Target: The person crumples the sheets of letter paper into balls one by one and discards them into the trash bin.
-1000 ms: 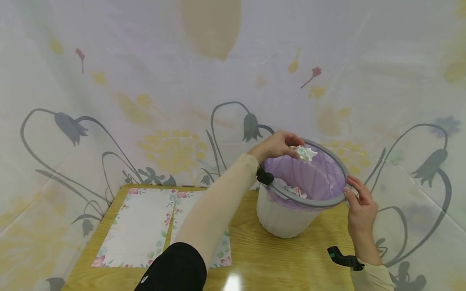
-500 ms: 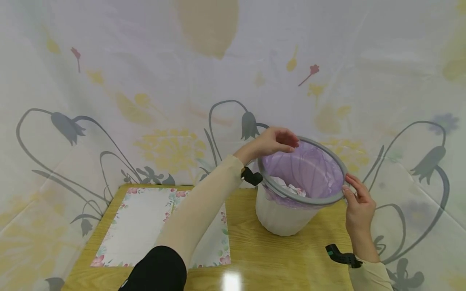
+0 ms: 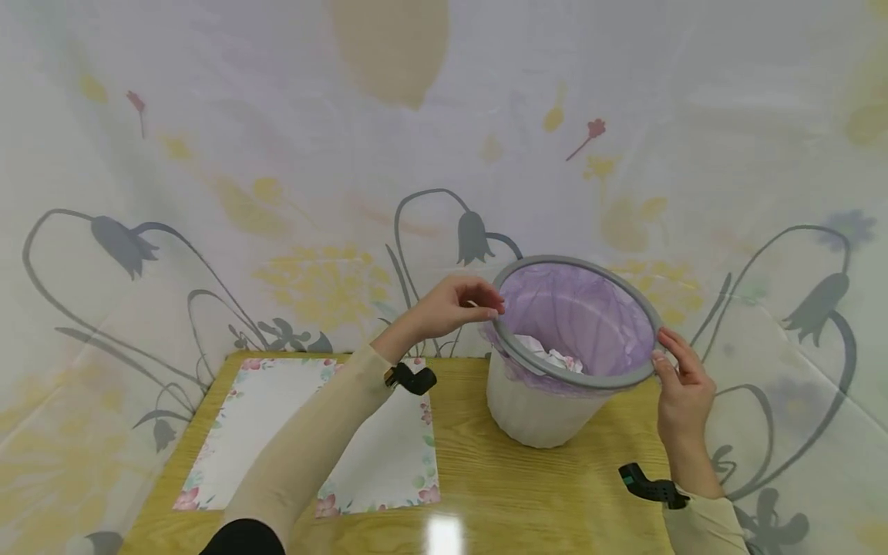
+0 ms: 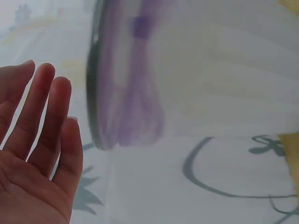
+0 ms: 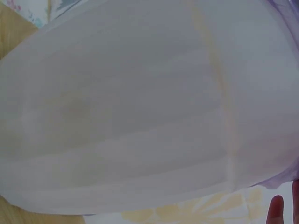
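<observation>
A white trash bin (image 3: 544,416) with a grey rim and a purple liner bag (image 3: 590,308) stands on the table. Crumpled paper (image 3: 555,357) lies inside it. My right hand (image 3: 685,393) grips the rim on the right side, thumb and fingers pinching it. In the right wrist view the bin's wall (image 5: 126,107) fills most of the picture, and only fingertips show at the lower right. My left hand (image 3: 454,304) is beside the rim's left edge and holds nothing. In the left wrist view its fingers (image 4: 58,102) are extended, apart from the rim.
Two white sheets with floral borders, a left one (image 3: 253,416) and a right one (image 3: 385,455), lie on the wooden table (image 3: 499,501) left of the bin. A printed flower curtain (image 3: 312,154) hangs behind the table.
A second ago my left hand held a crumpled paper ball over the bin; it let go and has moved left and down, outside the rim. My right hand stays on the rim.
</observation>
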